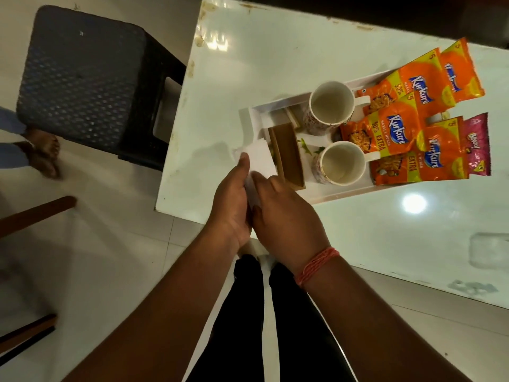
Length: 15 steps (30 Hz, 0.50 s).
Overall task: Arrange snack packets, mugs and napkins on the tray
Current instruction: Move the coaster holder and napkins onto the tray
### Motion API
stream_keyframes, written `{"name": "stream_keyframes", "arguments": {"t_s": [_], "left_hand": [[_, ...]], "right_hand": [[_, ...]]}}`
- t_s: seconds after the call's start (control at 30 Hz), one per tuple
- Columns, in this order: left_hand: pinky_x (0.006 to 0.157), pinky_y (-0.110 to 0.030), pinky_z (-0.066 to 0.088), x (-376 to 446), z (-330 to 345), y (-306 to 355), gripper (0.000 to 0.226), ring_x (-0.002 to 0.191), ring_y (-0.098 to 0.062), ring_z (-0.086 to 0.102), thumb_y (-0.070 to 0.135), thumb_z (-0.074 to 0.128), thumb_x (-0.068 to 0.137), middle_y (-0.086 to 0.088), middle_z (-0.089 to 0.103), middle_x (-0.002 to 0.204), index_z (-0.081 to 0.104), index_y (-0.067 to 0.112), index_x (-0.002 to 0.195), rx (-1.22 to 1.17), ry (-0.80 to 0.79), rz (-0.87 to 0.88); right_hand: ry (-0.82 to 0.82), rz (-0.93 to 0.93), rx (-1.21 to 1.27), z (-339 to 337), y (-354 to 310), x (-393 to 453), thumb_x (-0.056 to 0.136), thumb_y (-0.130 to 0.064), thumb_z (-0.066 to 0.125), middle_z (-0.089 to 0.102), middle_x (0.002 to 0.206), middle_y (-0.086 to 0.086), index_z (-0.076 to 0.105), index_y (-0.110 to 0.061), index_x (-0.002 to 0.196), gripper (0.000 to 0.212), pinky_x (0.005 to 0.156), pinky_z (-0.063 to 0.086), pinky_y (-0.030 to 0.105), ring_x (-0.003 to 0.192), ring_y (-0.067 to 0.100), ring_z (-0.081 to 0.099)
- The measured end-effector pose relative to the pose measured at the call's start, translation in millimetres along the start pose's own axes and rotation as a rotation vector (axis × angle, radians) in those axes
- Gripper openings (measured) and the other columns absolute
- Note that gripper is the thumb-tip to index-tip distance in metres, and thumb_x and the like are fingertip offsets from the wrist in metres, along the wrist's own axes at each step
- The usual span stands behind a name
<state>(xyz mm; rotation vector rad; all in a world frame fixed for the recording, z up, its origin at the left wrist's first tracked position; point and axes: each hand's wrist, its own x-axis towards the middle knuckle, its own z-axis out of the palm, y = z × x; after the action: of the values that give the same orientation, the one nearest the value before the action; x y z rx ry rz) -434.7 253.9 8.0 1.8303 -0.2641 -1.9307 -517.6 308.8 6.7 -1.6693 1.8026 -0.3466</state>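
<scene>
Obs., centre of frame: your left hand [234,199] and right hand [283,213] meet palm to palm around a white napkin [261,158]. The left thumb lies along its left edge and the right fingers curl over its lower part. Both hands grasp it. Whether it is one sheet or a folded stack cannot be told.

Handling, judged: the napkin is light, soft and limp. It will droop from any single pinch and could slide off a glossy surface. Keep hold at two opposite edges, near the fold if there is one, and set it down flat rather than dropping it.

Position: the napkin's upper end overlaps the left rim of the white tray [341,193], just beside a brown holder [286,157] standing inside the tray.

Right of the holder stand two mugs [332,104] [343,161], upright and open-mouthed, with handles pointing right. These are probably ceramic, so heavy and breakable; avoid knocking them with a knuckle.

At the right of the frame, the snack packets [396,130] overlap one another across the tray's right end, some past its rim.

Room: open space in the tray is tight, mostly the left end around the holder. The white table [275,51] is glossy, and its lower-left corner sits close below your hands. A dark stool [82,78] stands at the upper left, off the table.
</scene>
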Motion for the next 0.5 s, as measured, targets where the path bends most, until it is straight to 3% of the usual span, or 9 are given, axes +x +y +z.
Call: {"name": "stream_keyframes", "arguments": {"t_s": [0.13,0.2,0.3,0.4,0.5], "left_hand": [[0.093,-0.048,0.056,6.8,-3.4,0.8,0.016,0.097,-0.026,0.072,0.021,0.059,0.096,-0.005,0.075,0.103,0.067,0.019,0.109,0.164,0.042,0.145],[0.094,-0.051,0.054,9.7,-4.4,3.7,0.014,0.098,-0.027,0.07,0.014,0.057,0.096,-0.005,0.074,0.102,0.067,0.021,0.104,0.197,0.076,0.165],[0.097,-0.053,0.052,13.6,-3.6,8.9,0.025,0.104,-0.03,0.067,0.016,0.06,0.094,-0.007,0.071,0.112,0.063,0.017,0.118,0.221,0.058,0.176],[0.096,-0.05,0.053,17.1,1.7,10.7,0.024,0.103,-0.027,0.067,0.015,0.061,0.094,-0.005,0.071,0.112,0.062,0.016,0.118,0.251,0.053,0.194],[0.093,-0.047,0.055,20.0,11.4,13.0,0.015,0.098,-0.023,0.068,0.017,0.062,0.093,-0.001,0.07,0.105,0.062,0.02,0.107,0.335,0.059,0.24]], "right_hand": [[0.046,-0.024,0.099,-11.0,-1.3,-13.8,0.095,-0.024,0.05,0.062,0.107,-0.003,0.059,-0.025,0.116,0.023,0.07,0.054,0.035,0.086,0.018,0.063],[0.186,0.121,0.201,-15.7,5.1,-18.2,0.095,-0.029,0.053,0.059,0.112,-0.007,0.058,-0.026,0.112,0.018,0.073,0.054,0.032,0.087,0.012,0.062],[0.284,0.457,0.474,-9.8,20.7,-15.5,0.092,-0.04,0.059,0.055,0.107,-0.011,0.053,-0.029,0.106,0.019,0.075,0.057,0.037,0.087,0.014,0.062],[0.014,0.797,0.997,-0.1,27.9,-7.5,0.09,-0.05,0.06,0.061,0.107,-0.003,0.054,-0.026,0.112,0.033,0.064,0.058,0.035,0.077,0.019,0.065],[-0.092,0.937,1.575,8.3,28.5,-4.6,0.092,-0.035,0.065,0.061,0.088,0.007,0.062,-0.013,0.116,0.032,0.049,0.047,0.025,0.054,0.013,0.051]]}}
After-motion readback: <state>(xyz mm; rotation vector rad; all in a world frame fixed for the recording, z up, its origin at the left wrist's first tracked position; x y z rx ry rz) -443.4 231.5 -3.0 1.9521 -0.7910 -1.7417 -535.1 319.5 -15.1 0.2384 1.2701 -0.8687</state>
